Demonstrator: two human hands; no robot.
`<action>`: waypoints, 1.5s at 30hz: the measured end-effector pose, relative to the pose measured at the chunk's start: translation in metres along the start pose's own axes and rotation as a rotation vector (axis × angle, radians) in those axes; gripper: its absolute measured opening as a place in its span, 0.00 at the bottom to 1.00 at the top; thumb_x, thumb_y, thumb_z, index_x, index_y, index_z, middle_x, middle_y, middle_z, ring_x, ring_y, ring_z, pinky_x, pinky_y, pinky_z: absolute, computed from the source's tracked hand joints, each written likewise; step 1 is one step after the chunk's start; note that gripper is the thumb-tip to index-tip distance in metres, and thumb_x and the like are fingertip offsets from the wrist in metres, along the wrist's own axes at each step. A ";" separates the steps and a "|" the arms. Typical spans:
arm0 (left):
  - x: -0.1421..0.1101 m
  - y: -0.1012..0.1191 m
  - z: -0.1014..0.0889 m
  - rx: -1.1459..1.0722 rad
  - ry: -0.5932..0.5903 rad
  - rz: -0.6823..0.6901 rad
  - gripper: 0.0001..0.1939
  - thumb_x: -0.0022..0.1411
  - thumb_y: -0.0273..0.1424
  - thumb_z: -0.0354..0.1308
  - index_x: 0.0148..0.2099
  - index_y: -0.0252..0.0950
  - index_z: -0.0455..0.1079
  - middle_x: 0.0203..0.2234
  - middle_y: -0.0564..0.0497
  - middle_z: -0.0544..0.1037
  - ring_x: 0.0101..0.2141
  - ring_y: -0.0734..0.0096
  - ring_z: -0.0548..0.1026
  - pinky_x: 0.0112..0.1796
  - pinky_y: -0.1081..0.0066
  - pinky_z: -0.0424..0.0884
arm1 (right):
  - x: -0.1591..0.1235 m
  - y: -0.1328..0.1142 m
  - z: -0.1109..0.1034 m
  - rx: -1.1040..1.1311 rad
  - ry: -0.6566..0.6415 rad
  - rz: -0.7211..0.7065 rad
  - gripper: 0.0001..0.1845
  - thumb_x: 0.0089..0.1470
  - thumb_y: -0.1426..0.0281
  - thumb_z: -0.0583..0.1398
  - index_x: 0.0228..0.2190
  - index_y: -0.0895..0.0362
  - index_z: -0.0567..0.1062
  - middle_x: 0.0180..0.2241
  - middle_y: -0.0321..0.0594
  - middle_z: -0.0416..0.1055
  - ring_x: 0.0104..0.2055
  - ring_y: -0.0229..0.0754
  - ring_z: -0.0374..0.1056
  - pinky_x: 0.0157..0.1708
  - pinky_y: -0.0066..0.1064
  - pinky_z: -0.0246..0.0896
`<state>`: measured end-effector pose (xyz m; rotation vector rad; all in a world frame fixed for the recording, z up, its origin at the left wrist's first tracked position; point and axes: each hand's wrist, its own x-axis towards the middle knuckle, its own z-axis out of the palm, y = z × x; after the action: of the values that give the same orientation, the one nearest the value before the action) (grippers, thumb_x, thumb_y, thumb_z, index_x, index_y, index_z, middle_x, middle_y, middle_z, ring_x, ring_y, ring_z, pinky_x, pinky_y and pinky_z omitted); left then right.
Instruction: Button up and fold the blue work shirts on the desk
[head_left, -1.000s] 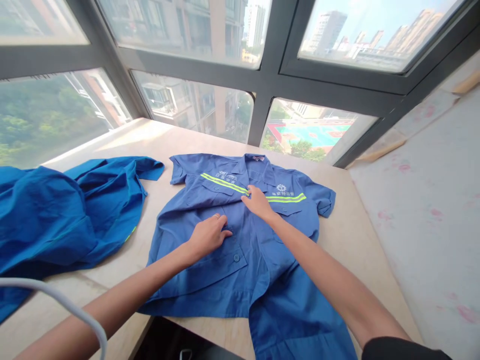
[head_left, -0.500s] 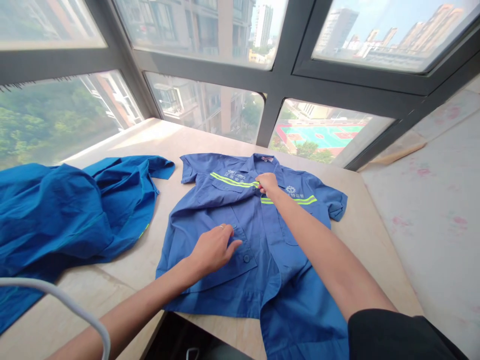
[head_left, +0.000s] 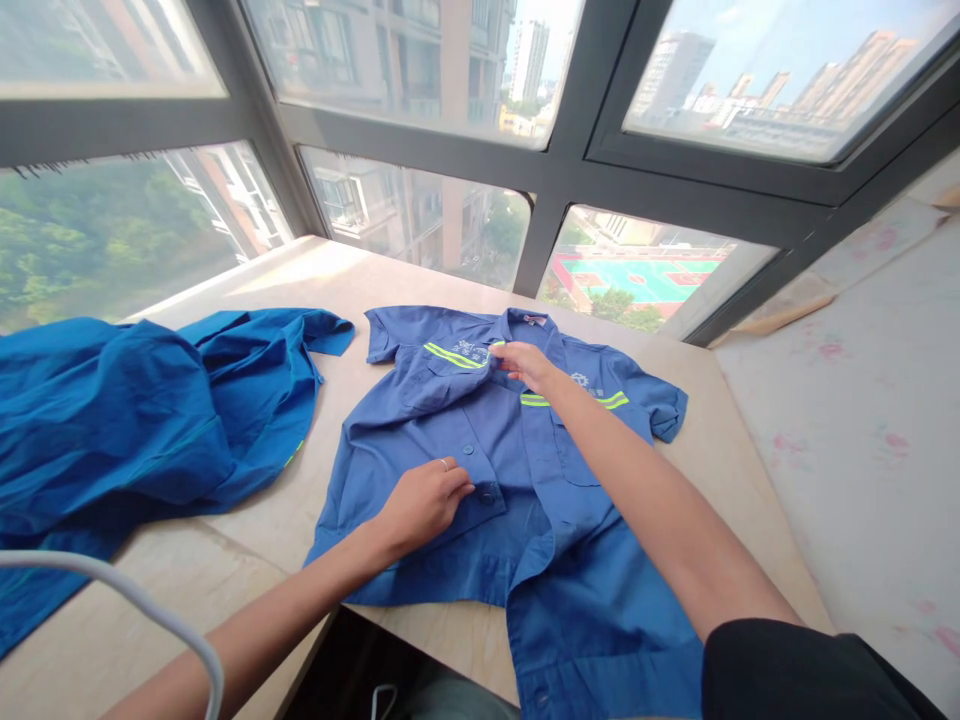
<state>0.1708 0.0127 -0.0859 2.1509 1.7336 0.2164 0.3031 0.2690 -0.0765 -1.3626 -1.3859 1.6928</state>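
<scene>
A blue short-sleeved work shirt (head_left: 420, 430) with yellow-green reflective stripes lies front up on a pale wooden ledge (head_left: 300, 275), its hem hanging over the near edge. My left hand (head_left: 424, 500), a ring on one finger, pinches the shirt's front edge beside a button at mid height. My right hand (head_left: 525, 365) reaches across to the chest and grips the front placket just below the collar, lifting the cloth a little.
A second, brighter blue garment (head_left: 135, 420) lies crumpled on the ledge to the left. A white cable (head_left: 150, 610) arcs across the lower left. Dark-framed windows (head_left: 555, 170) close off the far side. A pale flowered mattress (head_left: 870, 420) lies to the right.
My right hand has moved up from the reflective stripe toward the collar and closed on the placket. My left hand has slid down and closed on the front edge by a button.
</scene>
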 end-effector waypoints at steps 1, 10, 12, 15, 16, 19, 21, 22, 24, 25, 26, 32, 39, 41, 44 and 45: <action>-0.003 0.000 -0.003 -0.011 0.019 0.000 0.14 0.72 0.33 0.45 0.40 0.37 0.70 0.36 0.48 0.75 0.38 0.64 0.74 0.39 0.68 0.66 | -0.002 0.005 0.001 -0.029 -0.002 0.002 0.12 0.41 0.71 0.71 0.28 0.59 0.74 0.26 0.35 0.75 0.27 0.33 0.68 0.25 0.22 0.56; -0.017 0.019 0.002 0.112 -0.063 0.090 0.19 0.64 0.46 0.58 0.48 0.36 0.68 0.43 0.44 0.74 0.43 0.57 0.73 0.42 0.63 0.69 | -0.011 -0.003 0.013 -0.038 0.094 -0.065 0.14 0.55 0.73 0.62 0.24 0.57 0.63 0.20 0.32 0.67 0.20 0.32 0.68 0.17 0.20 0.57; -0.016 0.020 0.009 0.178 -0.074 0.110 0.15 0.66 0.42 0.57 0.47 0.36 0.69 0.43 0.43 0.74 0.42 0.58 0.73 0.40 0.63 0.69 | -0.012 -0.010 0.015 -0.046 0.115 -0.094 0.13 0.58 0.72 0.60 0.24 0.57 0.63 0.19 0.31 0.65 0.19 0.32 0.68 0.16 0.20 0.56; -0.015 0.019 0.014 0.250 -0.057 0.148 0.12 0.71 0.31 0.46 0.40 0.35 0.70 0.38 0.44 0.74 0.37 0.62 0.73 0.38 0.63 0.68 | -0.012 -0.014 0.017 -0.085 0.165 -0.124 0.13 0.59 0.71 0.60 0.24 0.57 0.63 0.18 0.30 0.64 0.18 0.32 0.67 0.15 0.20 0.55; -0.015 0.019 0.013 0.257 -0.047 0.158 0.14 0.71 0.30 0.44 0.38 0.35 0.70 0.36 0.44 0.74 0.35 0.63 0.73 0.37 0.63 0.67 | -0.011 -0.014 0.018 -0.103 0.184 -0.133 0.14 0.59 0.70 0.60 0.24 0.57 0.63 0.18 0.30 0.64 0.17 0.32 0.67 0.15 0.21 0.54; -0.020 0.019 0.003 0.213 0.014 0.179 0.17 0.72 0.31 0.42 0.37 0.35 0.72 0.33 0.45 0.74 0.33 0.64 0.72 0.35 0.64 0.65 | -0.006 -0.014 0.021 -0.160 0.222 -0.154 0.14 0.60 0.68 0.58 0.25 0.56 0.62 0.18 0.31 0.63 0.17 0.34 0.67 0.16 0.22 0.55; -0.027 0.022 -0.010 0.142 0.074 0.220 0.18 0.72 0.32 0.43 0.37 0.36 0.73 0.31 0.46 0.74 0.33 0.65 0.72 0.34 0.65 0.64 | 0.000 -0.014 0.023 -0.202 0.238 -0.166 0.13 0.62 0.67 0.56 0.26 0.56 0.62 0.16 0.30 0.63 0.17 0.36 0.68 0.17 0.23 0.56; -0.033 0.023 -0.018 0.095 0.103 0.254 0.18 0.72 0.33 0.44 0.37 0.36 0.73 0.31 0.46 0.74 0.32 0.66 0.71 0.34 0.65 0.63 | 0.003 -0.015 0.024 -0.226 0.246 -0.172 0.12 0.62 0.66 0.55 0.27 0.56 0.62 0.16 0.30 0.62 0.17 0.36 0.68 0.18 0.23 0.57; -0.046 0.027 -0.033 -0.021 0.122 0.338 0.17 0.72 0.32 0.45 0.38 0.37 0.74 0.30 0.47 0.74 0.32 0.67 0.71 0.34 0.66 0.62 | 0.011 -0.016 0.025 -0.285 0.268 -0.184 0.10 0.63 0.65 0.54 0.30 0.55 0.64 0.15 0.30 0.62 0.17 0.37 0.67 0.19 0.24 0.57; -0.053 0.029 -0.039 -0.091 0.104 0.377 0.16 0.72 0.32 0.45 0.39 0.38 0.75 0.30 0.47 0.75 0.31 0.68 0.71 0.34 0.66 0.62 | 0.014 -0.017 0.025 -0.319 0.282 -0.191 0.10 0.63 0.65 0.55 0.30 0.55 0.65 0.15 0.31 0.62 0.17 0.37 0.67 0.20 0.25 0.58; -0.060 0.031 -0.044 -0.162 0.065 0.409 0.15 0.71 0.32 0.46 0.40 0.39 0.75 0.30 0.48 0.75 0.32 0.69 0.71 0.34 0.67 0.63 | 0.018 -0.017 0.025 -0.357 0.295 -0.200 0.09 0.62 0.65 0.55 0.31 0.55 0.65 0.15 0.31 0.62 0.17 0.37 0.66 0.21 0.25 0.58; -0.081 0.024 -0.033 -0.291 -0.190 0.413 0.10 0.67 0.30 0.52 0.38 0.39 0.76 0.31 0.49 0.76 0.33 0.69 0.73 0.36 0.70 0.65 | 0.035 -0.004 0.021 -0.555 0.333 -0.179 0.06 0.57 0.67 0.60 0.30 0.56 0.69 0.19 0.34 0.67 0.16 0.37 0.64 0.25 0.29 0.58; -0.062 0.004 -0.020 -0.341 -0.080 0.342 0.16 0.71 0.39 0.50 0.51 0.38 0.74 0.42 0.46 0.76 0.42 0.67 0.75 0.44 0.71 0.69 | 0.028 0.021 -0.001 -0.581 0.285 -0.124 0.11 0.61 0.63 0.55 0.39 0.58 0.68 0.27 0.38 0.74 0.19 0.36 0.67 0.22 0.26 0.61; -0.052 -0.012 -0.025 -0.305 0.060 0.284 0.17 0.72 0.39 0.49 0.53 0.37 0.72 0.47 0.45 0.75 0.46 0.66 0.74 0.49 0.68 0.69 | 0.018 0.023 -0.016 -0.582 0.271 -0.143 0.12 0.62 0.64 0.54 0.43 0.58 0.66 0.33 0.39 0.76 0.20 0.34 0.68 0.22 0.26 0.62; -0.038 -0.043 -0.028 -0.193 0.257 0.115 0.21 0.71 0.42 0.48 0.55 0.35 0.70 0.51 0.42 0.74 0.52 0.61 0.73 0.54 0.62 0.68 | -0.004 0.025 -0.042 -0.633 0.242 -0.186 0.14 0.61 0.68 0.54 0.48 0.60 0.64 0.38 0.41 0.77 0.23 0.34 0.70 0.27 0.27 0.66; -0.033 -0.053 -0.027 -0.149 0.290 0.077 0.23 0.71 0.44 0.48 0.57 0.34 0.69 0.53 0.41 0.73 0.54 0.59 0.72 0.55 0.60 0.68 | -0.012 0.027 -0.052 -0.665 0.230 -0.208 0.15 0.60 0.70 0.54 0.49 0.60 0.65 0.39 0.41 0.76 0.25 0.34 0.71 0.31 0.28 0.67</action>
<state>0.1059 -0.0046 -0.0772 2.1618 1.7219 0.6862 0.3595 0.2690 -0.0946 -1.6153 -1.9595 0.9296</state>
